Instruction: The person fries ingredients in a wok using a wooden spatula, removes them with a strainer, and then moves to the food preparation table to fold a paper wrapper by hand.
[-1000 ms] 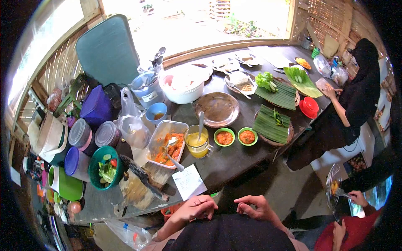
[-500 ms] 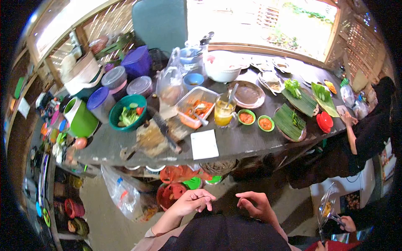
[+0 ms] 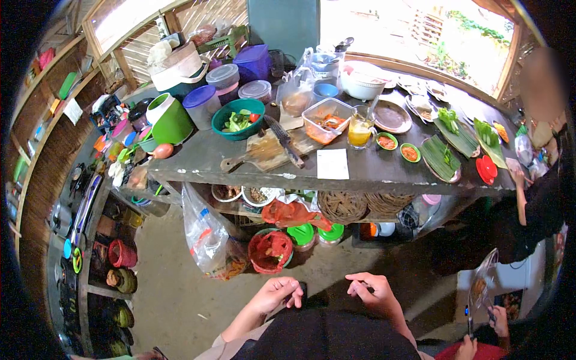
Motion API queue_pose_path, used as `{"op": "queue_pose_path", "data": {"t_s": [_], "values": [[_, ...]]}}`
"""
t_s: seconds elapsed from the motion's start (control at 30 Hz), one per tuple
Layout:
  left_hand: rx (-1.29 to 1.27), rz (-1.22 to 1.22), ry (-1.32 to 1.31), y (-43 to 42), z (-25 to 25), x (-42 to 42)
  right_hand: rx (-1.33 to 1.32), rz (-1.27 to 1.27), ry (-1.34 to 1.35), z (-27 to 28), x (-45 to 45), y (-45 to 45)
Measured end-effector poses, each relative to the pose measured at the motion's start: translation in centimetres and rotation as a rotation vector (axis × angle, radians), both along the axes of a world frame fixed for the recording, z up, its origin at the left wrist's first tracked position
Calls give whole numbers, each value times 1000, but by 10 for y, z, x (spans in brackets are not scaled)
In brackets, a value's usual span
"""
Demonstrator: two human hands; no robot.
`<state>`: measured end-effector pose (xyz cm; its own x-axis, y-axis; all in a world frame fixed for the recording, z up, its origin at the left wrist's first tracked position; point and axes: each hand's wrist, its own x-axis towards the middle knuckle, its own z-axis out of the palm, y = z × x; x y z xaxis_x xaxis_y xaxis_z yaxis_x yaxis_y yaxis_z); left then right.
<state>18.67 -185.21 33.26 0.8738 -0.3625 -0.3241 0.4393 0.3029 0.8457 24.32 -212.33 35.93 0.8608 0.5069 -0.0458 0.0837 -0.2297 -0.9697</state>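
Note:
Both of my hands hover in front of my body, short of the counter (image 3: 252, 165), and neither touches anything. My left hand (image 3: 276, 295) holds nothing, its fingers loosely curled and apart. Across from it, my right hand (image 3: 373, 292) is also without an object, fingers bent and the index stretched towards the left. Past the hands, at the counter's near side, lie a white sheet of paper (image 3: 333, 164) and a wooden cutting board (image 3: 264, 153) with a large knife (image 3: 284, 141) across it. A plastic container of orange food (image 3: 327, 122) and a glass mug of yellow liquid (image 3: 360, 131) stand behind the paper.
A green bowl of vegetables (image 3: 239, 119) stands behind the board. Two small bowls of red paste (image 3: 410, 152) and a leaf-lined plate (image 3: 441, 157) are to the right. Below hangs a plastic bag (image 3: 207, 234) beside a red-lined bin (image 3: 270, 249). Other people work at right.
The view has shifted, so the counter appears higher and farther right, showing more floor and under-shelf. My hands stay empty in front of me. At lower right, another person's hands with a whisk-like utensil have moved.

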Motion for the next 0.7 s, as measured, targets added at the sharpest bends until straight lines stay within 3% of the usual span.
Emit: {"op": "queue_pose_path", "data": {"t_s": [0.33, 0.5, 0.7], "values": [[49, -237, -145, 16, 20, -1, 4, -246, -78, 17, -68, 21], [119, -295, -80, 55, 7, -3, 146, -426, 25, 12, -109, 53], [120, -423, -102, 66, -9, 1, 43, -578, 60, 7, -165, 64]]}}
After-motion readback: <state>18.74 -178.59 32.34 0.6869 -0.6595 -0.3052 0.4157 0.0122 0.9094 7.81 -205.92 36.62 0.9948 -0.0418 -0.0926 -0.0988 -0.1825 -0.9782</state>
